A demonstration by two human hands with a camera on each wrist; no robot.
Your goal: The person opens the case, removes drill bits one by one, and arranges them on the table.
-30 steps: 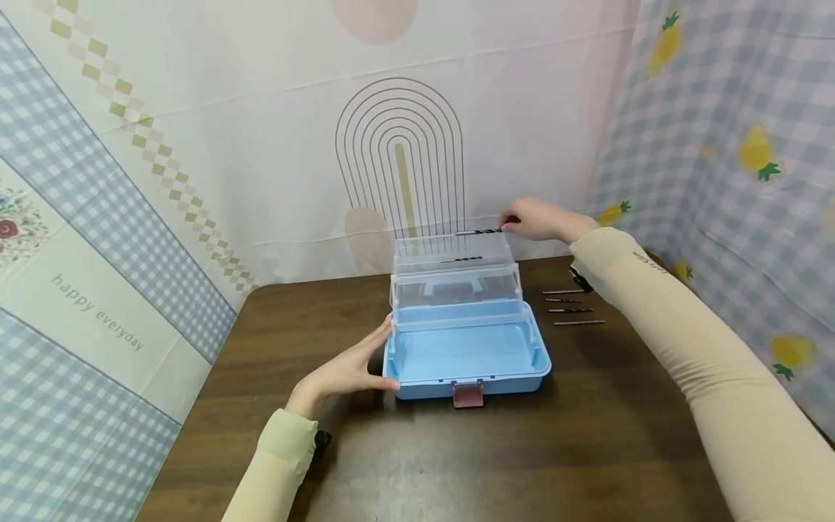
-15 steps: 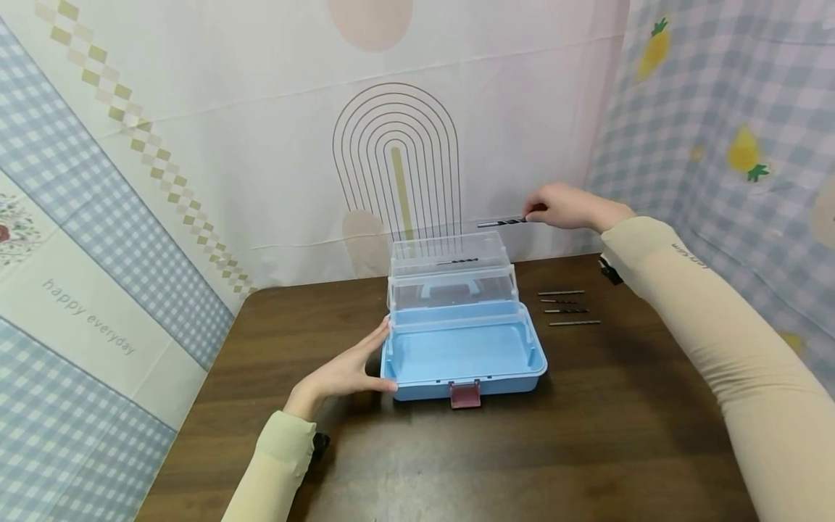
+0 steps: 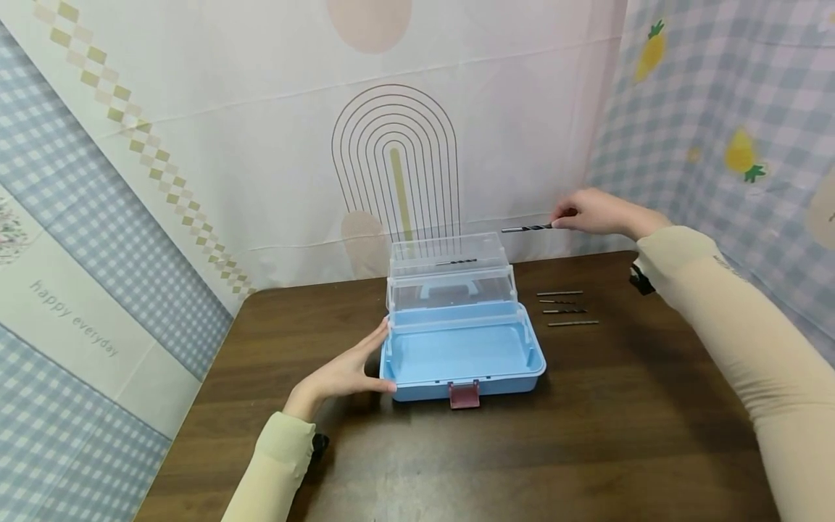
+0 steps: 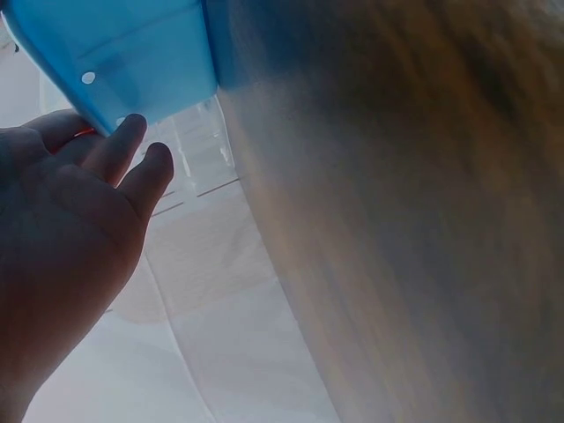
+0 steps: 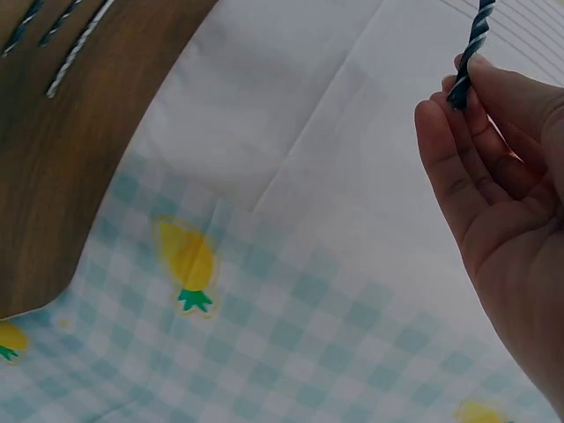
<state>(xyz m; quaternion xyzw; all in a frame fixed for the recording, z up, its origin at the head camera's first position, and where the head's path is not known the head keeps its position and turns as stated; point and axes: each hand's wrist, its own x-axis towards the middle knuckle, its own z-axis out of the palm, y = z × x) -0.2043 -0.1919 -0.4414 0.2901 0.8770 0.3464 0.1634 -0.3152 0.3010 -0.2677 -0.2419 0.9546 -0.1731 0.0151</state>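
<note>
My right hand (image 3: 596,212) pinches a dark drill bit (image 3: 527,228) by its fluted end, in the air to the right of the toolbox's raised trays. In the right wrist view the spiral flutes of the drill bit (image 5: 480,31) show between thumb and fingertips. A light blue toolbox (image 3: 463,354) stands open on the table, its clear trays (image 3: 450,290) folded up. One drill bit (image 3: 458,262) lies in the top tray. My left hand (image 3: 346,371) rests against the toolbox's left side, thumb at the front corner and fingers extended, as the left wrist view shows too.
Several drill bits (image 3: 566,312) lie in a row on the brown table (image 3: 424,464), right of the toolbox. A reddish latch (image 3: 464,395) hangs at the toolbox's front. Printed cloth (image 3: 522,109) hangs behind and beside the table.
My right hand has moved to the right with the drill bit, away from the top tray's right end. My left hand has stayed at the toolbox's side.
</note>
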